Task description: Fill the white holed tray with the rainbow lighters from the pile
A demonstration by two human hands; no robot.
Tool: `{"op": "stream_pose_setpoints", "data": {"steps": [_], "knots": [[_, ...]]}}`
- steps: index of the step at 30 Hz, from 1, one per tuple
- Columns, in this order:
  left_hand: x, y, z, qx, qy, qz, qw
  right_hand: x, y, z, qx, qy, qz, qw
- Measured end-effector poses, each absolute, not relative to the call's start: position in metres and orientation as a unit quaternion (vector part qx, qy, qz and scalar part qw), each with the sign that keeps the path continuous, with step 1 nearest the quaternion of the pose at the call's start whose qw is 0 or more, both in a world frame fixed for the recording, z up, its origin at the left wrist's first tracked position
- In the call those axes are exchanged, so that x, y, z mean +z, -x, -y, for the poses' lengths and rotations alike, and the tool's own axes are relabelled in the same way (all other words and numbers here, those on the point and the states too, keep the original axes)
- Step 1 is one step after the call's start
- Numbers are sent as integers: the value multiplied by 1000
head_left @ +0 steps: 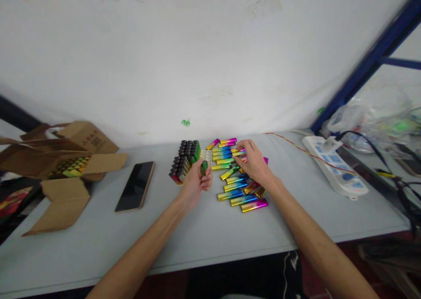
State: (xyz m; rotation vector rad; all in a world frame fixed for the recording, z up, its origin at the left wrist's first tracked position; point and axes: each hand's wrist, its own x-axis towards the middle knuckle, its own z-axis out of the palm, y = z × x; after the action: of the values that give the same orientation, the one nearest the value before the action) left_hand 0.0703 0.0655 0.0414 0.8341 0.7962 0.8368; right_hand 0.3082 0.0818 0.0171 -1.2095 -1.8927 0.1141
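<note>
My left hand [195, 180] is closed around a small green metallic case [204, 167], its end pointing up between thumb and fingers. Just behind that hand stands a tight block of upright cases with black tops [186, 156], their sides green, gold and red. A few whitish pieces [206, 156] stand beside the block, partly covered by my left hand. My right hand [253, 160] reaches over loose, shiny gradient-coloured cases [230, 196], blue, yellow, green and pink. Its thumb and forefinger pinch the end of a yellowish case [236, 153]; my hand hides the rest.
A phone [136, 185] lies left of the block. Further left an open cardboard box [95, 163] holds several yellow-green cases. On the right are a white power strip [335, 165] with a plug and cables, and clear plastic bags [351, 119]. A wall [204, 62] rises behind the table [158, 242].
</note>
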Motion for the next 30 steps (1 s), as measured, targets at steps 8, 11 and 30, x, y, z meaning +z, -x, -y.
{"op": "stream_pose_setpoints", "data": {"steps": [8,11,30], "knots": [[42,-72,-64,387,-394,-364,750,19,-307,-80,71,489,751,438],[51,-71,-61,389,-400,-356,750,20,-307,-80,73,487,751,439],[90,-8,-86,544,-640,-397,370,20,-307,-78,60,468,763,442]]}}
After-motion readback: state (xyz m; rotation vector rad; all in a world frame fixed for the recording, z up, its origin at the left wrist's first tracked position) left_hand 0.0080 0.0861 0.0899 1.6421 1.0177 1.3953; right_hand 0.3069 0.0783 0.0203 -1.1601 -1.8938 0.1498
